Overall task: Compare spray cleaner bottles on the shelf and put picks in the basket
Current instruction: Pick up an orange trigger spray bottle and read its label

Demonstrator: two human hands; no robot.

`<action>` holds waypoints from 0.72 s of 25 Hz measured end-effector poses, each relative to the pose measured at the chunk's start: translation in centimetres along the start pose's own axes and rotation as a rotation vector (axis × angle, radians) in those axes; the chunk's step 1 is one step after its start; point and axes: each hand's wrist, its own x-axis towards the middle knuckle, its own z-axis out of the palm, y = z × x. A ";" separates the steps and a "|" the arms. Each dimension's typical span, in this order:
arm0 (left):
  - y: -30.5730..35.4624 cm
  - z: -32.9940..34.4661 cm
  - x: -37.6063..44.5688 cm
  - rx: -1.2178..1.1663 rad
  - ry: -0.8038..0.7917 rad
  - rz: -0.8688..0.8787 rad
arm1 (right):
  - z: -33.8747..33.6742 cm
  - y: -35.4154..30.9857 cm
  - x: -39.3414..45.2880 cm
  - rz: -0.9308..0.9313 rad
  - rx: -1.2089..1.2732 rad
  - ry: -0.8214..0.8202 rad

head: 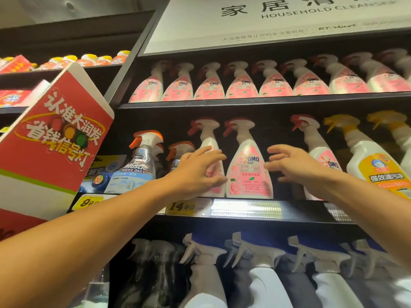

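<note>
While both arms reach up, the pink-labelled white OMO spray bottle with a red trigger (248, 165) stands upright on the middle shelf (244, 210), nozzle pointing left. Left hand (200, 170) lies spread-fingered over the neighbouring pink bottle (211, 152); right hand (289, 165) hovers beside, fingers loose, grasping nothing.

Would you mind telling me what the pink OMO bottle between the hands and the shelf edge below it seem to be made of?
Pink OMO bottle: probably opaque white plastic, slightly glossy, with a printed pink label. Shelf edge: dark and smooth, likely painted metal; uncertain.
</note>
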 end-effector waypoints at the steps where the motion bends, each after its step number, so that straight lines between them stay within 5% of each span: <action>1: -0.3 -0.8 -0.2 -0.059 0.084 -0.024 | 0.2 -0.8 0.0 -0.099 -0.039 0.083; 5: -3.2 -5.0 -1.5 -0.154 0.304 -0.269 | 3.3 -5.1 -0.4 -0.362 -0.050 0.130; 9: -7.6 -8.9 -3.9 -0.284 0.367 -0.508 | 9.2 -8.6 -0.7 -0.417 -0.021 0.041; 18: -11.7 -8.5 -7.3 -0.240 -0.033 -0.834 | 19.8 -11.5 0.6 -0.105 0.000 -0.334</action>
